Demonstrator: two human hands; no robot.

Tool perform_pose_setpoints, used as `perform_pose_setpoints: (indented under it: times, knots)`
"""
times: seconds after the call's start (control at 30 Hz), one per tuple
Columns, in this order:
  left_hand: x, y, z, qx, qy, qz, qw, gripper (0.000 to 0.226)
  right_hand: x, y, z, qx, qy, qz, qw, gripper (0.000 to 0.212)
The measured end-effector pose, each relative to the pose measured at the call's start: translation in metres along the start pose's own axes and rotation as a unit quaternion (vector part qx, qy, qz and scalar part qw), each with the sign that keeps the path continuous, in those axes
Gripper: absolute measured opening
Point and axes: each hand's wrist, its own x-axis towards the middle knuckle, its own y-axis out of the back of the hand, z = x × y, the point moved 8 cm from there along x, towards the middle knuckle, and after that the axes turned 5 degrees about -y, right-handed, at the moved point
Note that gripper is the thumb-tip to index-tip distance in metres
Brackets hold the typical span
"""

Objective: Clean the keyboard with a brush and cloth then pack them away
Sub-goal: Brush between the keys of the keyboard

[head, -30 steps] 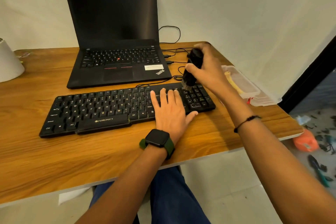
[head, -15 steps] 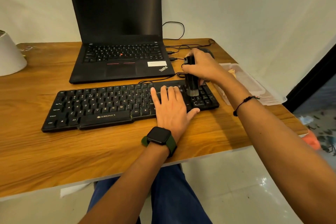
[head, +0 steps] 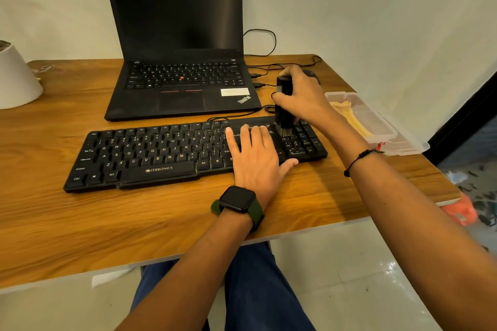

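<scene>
A black keyboard point(head: 150, 153) lies across the wooden desk point(head: 80, 223). My left hand point(head: 255, 156) rests flat on its right part, fingers straight, pressing it down. My right hand point(head: 304, 94) grips a black brush point(head: 283, 105) held upright, its bristles touching the keys at the number pad. A yellow cloth point(head: 349, 118) lies inside a clear plastic box point(head: 376, 126) at the desk's right edge.
An open black laptop point(head: 177, 62) stands behind the keyboard, with cables point(head: 266, 72) running from its right side. A black mouse point(head: 312, 74) sits partly hidden behind my right hand. A white pot point(head: 16, 80) stands at the far left. The box's lid point(head: 411, 148) lies under it.
My right hand brought the brush from tilted above the keyboard's top edge down to upright with bristles on the number pad keys. My left hand stayed flat on the keyboard.
</scene>
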Motion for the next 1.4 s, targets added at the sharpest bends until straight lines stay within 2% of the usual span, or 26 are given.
perform_pose_setpoints:
  times: [0.1,0.27,0.5,1.13,1.3,1.4]
  knots:
    - [0.0,-0.001,0.0,-0.002,0.001,0.001,1.0,0.089,-0.009,-0.002,0.003,0.01,-0.001,-0.023,1.0,0.04]
    - [-0.001,0.001,0.0,-0.008,0.002,0.0,1.0,0.089,-0.019,0.007,0.008,0.018,-0.015,-0.018,1.0,0.038]
    - [-0.001,0.002,0.002,-0.009,-0.008,-0.003,1.0,0.087,-0.009,0.024,0.003,0.037,-0.003,0.069,0.997,0.044]
    - [-0.001,0.002,0.002,-0.003,-0.01,-0.013,1.0,0.086,-0.056,0.018,0.009,0.037,0.034,0.02,0.999,0.042]
    - [-0.001,0.001,0.002,-0.005,-0.011,-0.009,1.0,0.086,-0.043,0.034,0.01,0.07,0.028,0.078,0.994,0.044]
    - [-0.001,0.001,0.002,-0.003,-0.008,-0.01,1.0,0.086,-0.034,0.025,0.004,0.072,0.04,0.083,0.993,0.045]
